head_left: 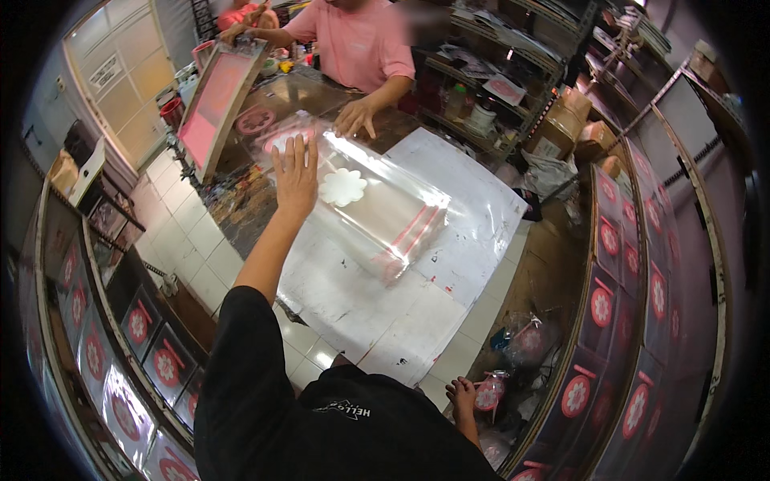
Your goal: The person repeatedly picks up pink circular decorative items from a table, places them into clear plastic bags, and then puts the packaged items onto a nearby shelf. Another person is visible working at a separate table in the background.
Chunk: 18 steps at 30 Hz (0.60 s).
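Observation:
My left hand (296, 170) lies with fingers stretched flat on the far left part of a clear plastic sheet or bag (385, 204). Near its fingertips a pink printed patch (290, 138) shows through the plastic. A white flower shape (342, 187) and red stripes (417, 228) show on or under the plastic. Low at my right side, my right hand (461, 394) hangs with fingers loosely bent and apart, apparently holding nothing. Close to it is a clear plastic piece with a red flower print (489, 393). A co-worker's hand (355, 120) rests at the sheet's far edge.
White paper (385, 321) covers the near part of the dark worktable (317, 88). Across it, a person in a pink shirt (357, 44) holds up a screen-printing frame (220, 112). Racks with printed sheets (164, 365) stand at left and right (601, 309). Cardboard boxes (559, 124) sit far right.

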Each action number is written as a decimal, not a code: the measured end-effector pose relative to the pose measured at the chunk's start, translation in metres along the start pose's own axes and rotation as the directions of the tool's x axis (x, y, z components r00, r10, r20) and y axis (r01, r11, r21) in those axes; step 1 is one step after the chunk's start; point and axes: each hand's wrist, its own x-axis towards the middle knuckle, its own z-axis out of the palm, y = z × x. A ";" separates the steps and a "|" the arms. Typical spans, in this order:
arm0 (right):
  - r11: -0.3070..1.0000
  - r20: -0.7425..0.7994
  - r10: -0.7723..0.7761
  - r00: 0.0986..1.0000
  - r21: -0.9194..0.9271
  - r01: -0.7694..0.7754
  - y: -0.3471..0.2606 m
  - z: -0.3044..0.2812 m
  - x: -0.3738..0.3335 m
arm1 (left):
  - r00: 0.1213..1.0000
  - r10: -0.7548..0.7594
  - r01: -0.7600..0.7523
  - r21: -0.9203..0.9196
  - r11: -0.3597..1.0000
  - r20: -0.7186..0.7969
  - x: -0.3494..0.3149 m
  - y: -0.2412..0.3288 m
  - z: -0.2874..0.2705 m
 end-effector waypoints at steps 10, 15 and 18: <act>0.970 0.009 -0.125 0.992 0.213 0.120 -0.046 0.015 -0.054 | 0.858 0.387 -0.270 -0.344 0.899 0.338 -0.033 0.101 -0.045; 0.863 0.391 -0.457 0.799 0.413 0.292 -0.171 0.057 -0.110 | 0.754 0.589 -0.330 -0.606 0.724 0.293 -0.054 0.198 -0.127; 0.824 0.475 -0.546 0.690 0.450 0.343 -0.212 0.073 -0.122 | 0.693 0.685 -0.352 -0.725 0.593 0.224 -0.071 0.247 -0.165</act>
